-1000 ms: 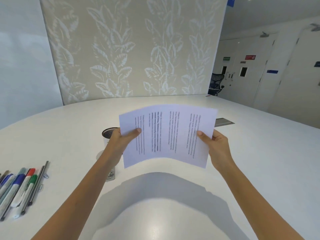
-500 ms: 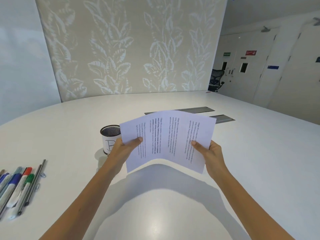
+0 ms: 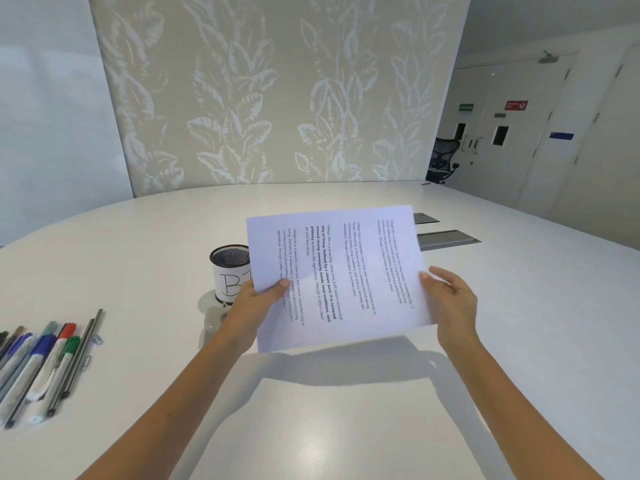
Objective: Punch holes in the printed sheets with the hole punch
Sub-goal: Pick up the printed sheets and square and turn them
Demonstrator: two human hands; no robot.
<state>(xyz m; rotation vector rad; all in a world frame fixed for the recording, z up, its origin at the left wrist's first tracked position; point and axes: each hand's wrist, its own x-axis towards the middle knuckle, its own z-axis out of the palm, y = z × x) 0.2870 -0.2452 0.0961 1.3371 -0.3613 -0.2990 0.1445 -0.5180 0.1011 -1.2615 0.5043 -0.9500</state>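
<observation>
Both hands lift the printed sheets (image 3: 337, 275) off the desk (image 3: 519, 323): left hand (image 3: 258, 303) pinches one edge (thumb on top), right hand (image 3: 450, 299) grips the other.

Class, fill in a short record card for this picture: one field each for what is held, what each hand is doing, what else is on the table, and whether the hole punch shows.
held: printed sheets, above the white table, text running sideways
left hand: pinches the sheets' left edge, thumb on top
right hand: fingers at the sheets' right edge
behind sheets: mesh pen cup with a label marked B
far left: row of markers and pens
hole punch: cannot be made out
</observation>
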